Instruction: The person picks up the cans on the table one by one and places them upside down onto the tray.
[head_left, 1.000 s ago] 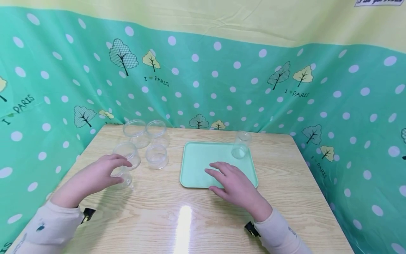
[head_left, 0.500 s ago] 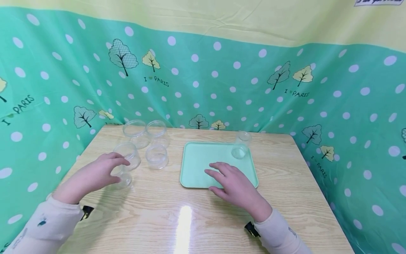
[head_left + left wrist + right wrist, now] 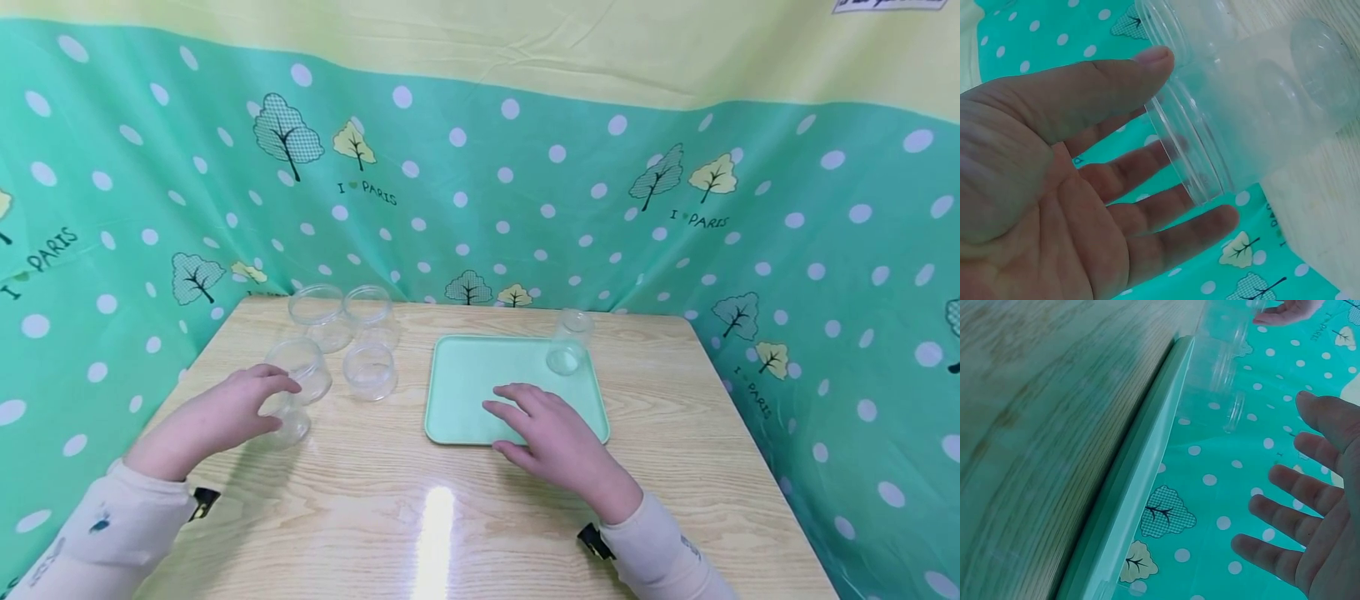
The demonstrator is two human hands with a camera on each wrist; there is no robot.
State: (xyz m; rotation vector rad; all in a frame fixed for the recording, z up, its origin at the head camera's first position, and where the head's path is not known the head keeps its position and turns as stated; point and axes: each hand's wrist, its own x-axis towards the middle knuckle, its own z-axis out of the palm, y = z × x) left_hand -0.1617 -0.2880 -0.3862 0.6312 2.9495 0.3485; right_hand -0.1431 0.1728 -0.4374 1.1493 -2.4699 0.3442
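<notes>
My left hand (image 3: 221, 417) is around the mouth of the front-left clear plastic jar (image 3: 1260, 119), which stands upright on the table. In the left wrist view the thumb overlaps the jar's rim while the long fingers stretch out loosely behind it, without a curled hold. The hand hides most of that jar from the head view. My right hand (image 3: 558, 437) hovers over the front edge of a mint-green tray (image 3: 468, 387), fingers spread, holding nothing. A tall, narrow clear jar (image 3: 567, 350) stands in the tray's back right corner.
Behind the left hand stand several more clear jars: one at the back left (image 3: 322, 321), one beside it (image 3: 371, 321), a wide one (image 3: 303, 367) and a short one (image 3: 370, 372). A polka-dot curtain (image 3: 502, 200) borders the wooden table (image 3: 360, 517).
The left hand has drifted slightly left over the front-left jar, which stays in place. The right hand, tray and other jars have not visibly moved.
</notes>
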